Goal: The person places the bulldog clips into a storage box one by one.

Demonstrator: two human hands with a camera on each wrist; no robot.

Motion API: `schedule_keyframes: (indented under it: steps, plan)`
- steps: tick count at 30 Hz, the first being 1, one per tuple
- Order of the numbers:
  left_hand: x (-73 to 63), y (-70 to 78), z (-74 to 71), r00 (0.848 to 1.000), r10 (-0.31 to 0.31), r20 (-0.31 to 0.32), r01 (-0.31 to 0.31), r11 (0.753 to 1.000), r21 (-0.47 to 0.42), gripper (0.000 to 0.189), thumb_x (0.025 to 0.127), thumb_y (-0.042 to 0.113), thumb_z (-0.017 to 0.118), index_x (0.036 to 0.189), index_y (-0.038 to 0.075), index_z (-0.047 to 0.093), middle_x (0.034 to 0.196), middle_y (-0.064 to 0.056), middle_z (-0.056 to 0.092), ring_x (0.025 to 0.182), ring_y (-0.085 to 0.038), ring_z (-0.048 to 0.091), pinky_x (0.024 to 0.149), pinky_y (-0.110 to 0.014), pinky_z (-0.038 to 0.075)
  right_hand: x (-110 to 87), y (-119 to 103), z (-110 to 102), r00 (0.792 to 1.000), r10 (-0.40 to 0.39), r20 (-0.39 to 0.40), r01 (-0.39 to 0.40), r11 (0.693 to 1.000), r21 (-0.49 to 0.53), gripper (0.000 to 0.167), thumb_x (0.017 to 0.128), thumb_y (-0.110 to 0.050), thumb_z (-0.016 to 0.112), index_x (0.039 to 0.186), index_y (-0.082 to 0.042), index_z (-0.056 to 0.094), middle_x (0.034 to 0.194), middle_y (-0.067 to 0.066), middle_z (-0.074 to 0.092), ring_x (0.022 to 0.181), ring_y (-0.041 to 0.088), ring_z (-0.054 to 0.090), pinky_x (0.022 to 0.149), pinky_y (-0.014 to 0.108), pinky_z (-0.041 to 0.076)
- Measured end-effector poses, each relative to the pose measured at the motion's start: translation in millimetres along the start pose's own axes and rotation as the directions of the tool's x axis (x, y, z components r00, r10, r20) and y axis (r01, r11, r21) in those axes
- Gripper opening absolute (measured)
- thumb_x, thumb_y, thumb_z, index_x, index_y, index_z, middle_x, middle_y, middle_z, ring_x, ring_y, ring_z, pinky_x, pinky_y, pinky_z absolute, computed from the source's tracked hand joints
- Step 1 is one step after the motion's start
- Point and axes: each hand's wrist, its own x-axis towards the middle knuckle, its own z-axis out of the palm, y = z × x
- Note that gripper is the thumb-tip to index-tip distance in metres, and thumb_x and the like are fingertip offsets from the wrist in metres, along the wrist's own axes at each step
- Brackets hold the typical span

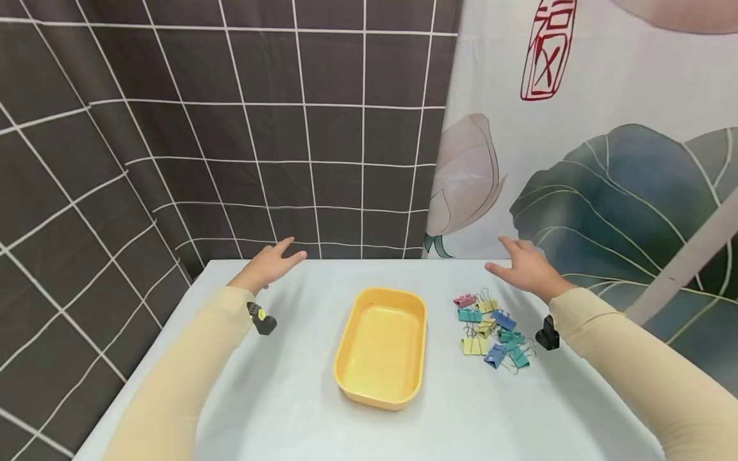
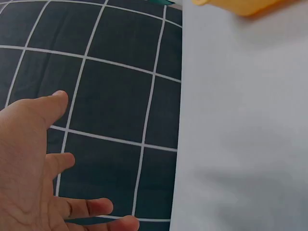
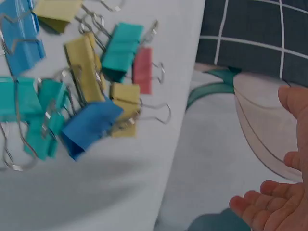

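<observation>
Several binder clips (image 1: 486, 328) in blue, teal, yellow and pink lie in a loose pile on the right of the white table. In the right wrist view, a blue binder clip (image 3: 91, 126) and a pink binder clip (image 3: 143, 70) show with their wire handles. My right hand (image 1: 529, 269) hovers above and beyond the pile, fingers spread, holding nothing. An oblong yellow tray (image 1: 380, 346) stands at the middle of the table. To its left, my left hand (image 1: 266, 267) is raised over the far edge, fingers apart, with nothing in it.
The white table (image 1: 300, 410) ends at a dark cloth (image 1: 265, 128) with white grid lines at the back and left. A white curtain (image 1: 490, 57) with lotus prints hangs at the back right. Each wrist carries a small black device (image 1: 548, 333).
</observation>
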Motion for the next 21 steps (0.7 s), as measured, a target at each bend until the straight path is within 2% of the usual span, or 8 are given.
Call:
schedule_keyframes:
  steps: [3,5,8,10,16,21]
  plan:
    - [0.9,4.8,5.8,1.000,0.000,0.002,0.000,0.998,-0.057,0.086,0.099,0.067,0.042,0.163,0.017,0.015,0.162,-0.030,0.018,0.133,-0.051,0.043,0.069,-0.043,0.063,-1.7,-3.3,7.0,1.000,-0.008,-0.003,0.008,1.000,0.015,0.095,0.095,-0.055,0.061,0.159,0.000,0.017,0.157,0.037,0.018,0.138,0.060,0.028,0.104,0.076,0.032]
    - [0.9,8.5,10.9,1.000,0.010,0.009,-0.010,0.996,-0.093,0.085,0.099,0.065,0.044,0.163,0.016,0.017,0.161,-0.027,0.024,0.127,-0.049,0.050,0.064,-0.039,0.063,-3.4,-6.9,11.7,1.000,-0.010,0.002,0.010,0.999,0.039,0.092,0.097,-0.053,0.061,0.158,0.001,0.020,0.155,0.037,0.021,0.135,0.057,0.037,0.103,0.072,0.038]
    - [0.6,13.7,18.7,1.000,0.018,0.021,-0.015,0.991,-0.134,0.083,0.099,0.064,0.047,0.162,0.018,0.020,0.159,-0.023,0.033,0.115,-0.044,0.060,0.064,-0.038,0.063,-4.8,-14.2,17.3,1.000,-0.016,-0.006,0.016,0.996,0.083,0.085,0.098,-0.047,0.061,0.157,0.002,0.024,0.152,0.036,0.028,0.129,0.054,0.047,0.100,0.065,0.047]
    - [0.4,17.3,22.7,0.999,0.021,0.038,-0.015,0.986,-0.167,0.082,0.099,0.062,0.048,0.162,0.017,0.021,0.158,-0.023,0.034,0.112,-0.046,0.061,0.065,-0.040,0.064,-5.4,-20.2,20.2,0.999,-0.029,-0.018,0.031,0.993,0.115,0.080,0.099,-0.043,0.062,0.155,0.004,0.027,0.148,0.036,0.033,0.125,0.052,0.051,0.099,0.062,0.050]
    - [0.4,23.1,36.0,0.995,0.029,0.092,-0.005,0.969,-0.246,0.077,0.099,0.058,0.052,0.160,0.018,0.025,0.159,-0.023,0.034,0.114,-0.049,0.061,0.065,-0.041,0.064,-8.0,-40.1,32.8,1.000,-0.019,-0.006,0.020,0.985,0.170,0.072,0.100,-0.036,0.062,0.153,0.003,0.033,0.140,0.032,0.046,0.123,0.049,0.054,0.098,0.058,0.053]
    - [1.5,26.5,50.0,0.994,0.035,0.107,-0.006,0.964,-0.267,0.068,0.101,0.052,0.052,0.156,0.015,0.034,0.156,-0.023,0.037,0.099,-0.040,0.066,0.059,-0.037,0.064,-10.1,-50.8,47.1,1.000,0.014,0.027,-0.019,0.981,0.194,0.071,0.099,-0.037,0.063,0.152,0.002,0.035,0.135,0.029,0.052,0.119,0.044,0.057,0.096,0.052,0.057]
